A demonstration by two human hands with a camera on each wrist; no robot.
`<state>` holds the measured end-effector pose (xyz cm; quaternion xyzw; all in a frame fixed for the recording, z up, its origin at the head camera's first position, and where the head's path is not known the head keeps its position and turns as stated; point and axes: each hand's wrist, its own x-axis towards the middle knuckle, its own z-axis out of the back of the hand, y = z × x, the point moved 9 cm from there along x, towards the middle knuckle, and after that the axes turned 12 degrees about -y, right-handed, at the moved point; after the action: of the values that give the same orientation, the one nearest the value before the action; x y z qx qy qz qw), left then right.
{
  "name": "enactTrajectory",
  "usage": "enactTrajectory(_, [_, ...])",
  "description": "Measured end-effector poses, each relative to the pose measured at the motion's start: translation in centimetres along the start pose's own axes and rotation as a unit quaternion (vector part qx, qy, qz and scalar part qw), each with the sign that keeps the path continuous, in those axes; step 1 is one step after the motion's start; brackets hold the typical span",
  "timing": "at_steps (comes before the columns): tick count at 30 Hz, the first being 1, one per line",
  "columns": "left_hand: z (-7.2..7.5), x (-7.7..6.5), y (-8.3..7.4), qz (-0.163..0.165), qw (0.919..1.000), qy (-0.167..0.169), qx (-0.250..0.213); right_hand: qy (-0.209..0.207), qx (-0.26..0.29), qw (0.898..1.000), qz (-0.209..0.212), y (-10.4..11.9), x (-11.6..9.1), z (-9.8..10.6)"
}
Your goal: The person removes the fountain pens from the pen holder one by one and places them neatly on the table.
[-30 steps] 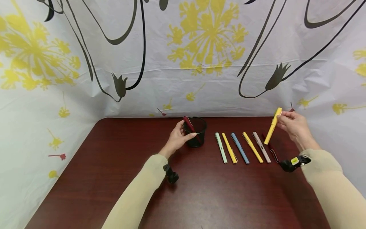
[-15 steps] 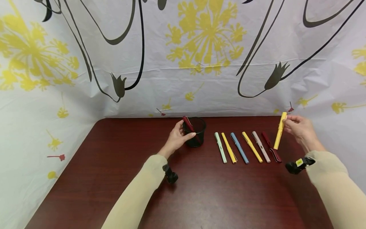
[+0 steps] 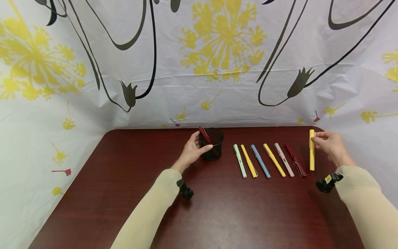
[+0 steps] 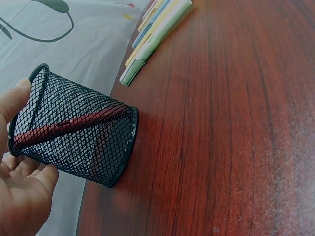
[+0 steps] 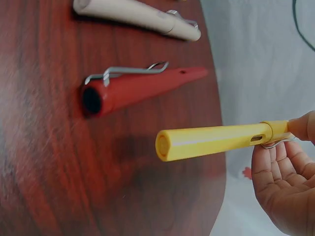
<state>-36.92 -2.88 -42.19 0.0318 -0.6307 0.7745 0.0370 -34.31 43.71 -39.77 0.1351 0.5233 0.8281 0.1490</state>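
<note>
My right hand (image 3: 332, 147) pinches a yellow pen (image 3: 312, 150) near its capped end, just right of a row of pens. In the right wrist view the pen (image 5: 211, 141) is above the tabletop, clip side toward the fingers. My left hand (image 3: 192, 150) holds a black mesh pen cup (image 3: 217, 147) at its side, thumb near the rim. A dark red pen (image 3: 204, 134) leans inside the cup; its body shows through the mesh in the left wrist view. Nearest to the right hand's pen lies a dark red pen (image 3: 294, 159) with its clip toward the front.
Left of that red pen lie a pinkish-grey pen (image 3: 284, 159), a yellow pen (image 3: 274, 159), a blue pen (image 3: 260, 160), another yellow pen (image 3: 249, 160) and a mint green pen (image 3: 239, 160). The brown table (image 3: 124, 193) ends at a patterned white curtain (image 3: 168, 86).
My right hand has moved right and toward me, carrying the yellow pen past the red one; the pen has swung closer to parallel with my line of sight. My left hand stays on the cup.
</note>
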Motion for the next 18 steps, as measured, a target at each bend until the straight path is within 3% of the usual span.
enactTrajectory(5, [0.0, -0.1, 0.0, 0.000, 1.0000, 0.001, -0.001, 0.001, -0.087, 0.996, 0.030, -0.5, 0.0, -0.3])
enactTrajectory(12, [0.0, -0.1, -0.1, -0.001, 1.0000, 0.001, -0.002, 0.001, -0.136, 0.988, 0.073, -0.4, -0.2, -1.2])
enactTrajectory(18, [0.0, -0.1, 0.0, 0.002, 1.0000, 0.000, 0.003, 0.006, -0.165, 0.984, 0.069, -1.0, -0.2, -1.7])
